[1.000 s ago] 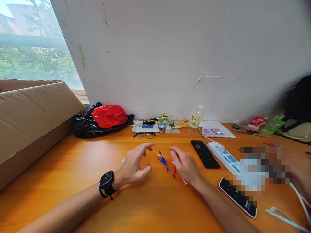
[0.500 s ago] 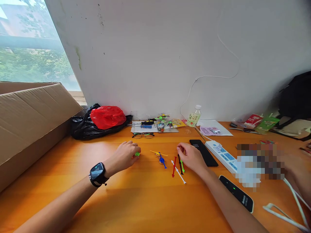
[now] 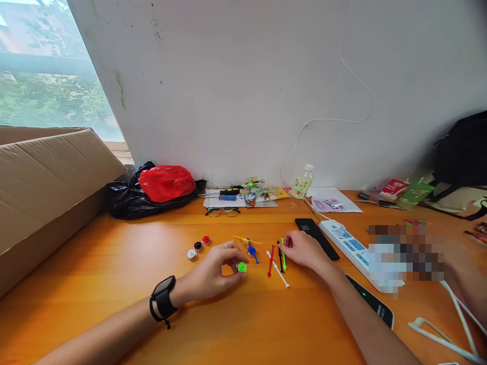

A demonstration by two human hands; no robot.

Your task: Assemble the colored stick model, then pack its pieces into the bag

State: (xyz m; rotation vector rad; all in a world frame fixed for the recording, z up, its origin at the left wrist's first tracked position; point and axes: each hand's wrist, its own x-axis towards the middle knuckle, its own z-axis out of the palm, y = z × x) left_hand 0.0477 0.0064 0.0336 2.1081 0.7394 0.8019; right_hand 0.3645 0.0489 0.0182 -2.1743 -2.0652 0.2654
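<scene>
My left hand (image 3: pixel 218 266) pinches a small bright green round piece (image 3: pixel 242 267) between thumb and fingers, above the wooden table. Behind its wrist side lie three similar round pieces: white (image 3: pixel 192 254), black (image 3: pixel 198 246) and red (image 3: pixel 206 240). My right hand (image 3: pixel 304 249) rests low at the table with its fingertips closed at a thin green arrow (image 3: pixel 284 260). Beside that arrow lie a black arrow (image 3: pixel 280 259), a red arrow (image 3: pixel 271 264) and a white arrow (image 3: pixel 280 274). A blue arrow (image 3: pixel 252 251) and a yellow arrow (image 3: pixel 243 239) sit near my left fingers.
A black phone (image 3: pixel 317 238), a power strip (image 3: pixel 348 248) and a black device (image 3: pixel 375 304) lie to the right. Eyeglasses (image 3: pixel 222 212), plastic bags (image 3: pixel 167 183) and a bottle (image 3: pixel 303 181) stand at the back. A cardboard box (image 3: pixel 49 187) fills the left. Another person's arm (image 3: pixel 466 276) reaches in.
My left hand has moved right and nearer with the green round piece, uncovering the white, black and red ones. My right hand has shifted slightly right, at the green arrow.
</scene>
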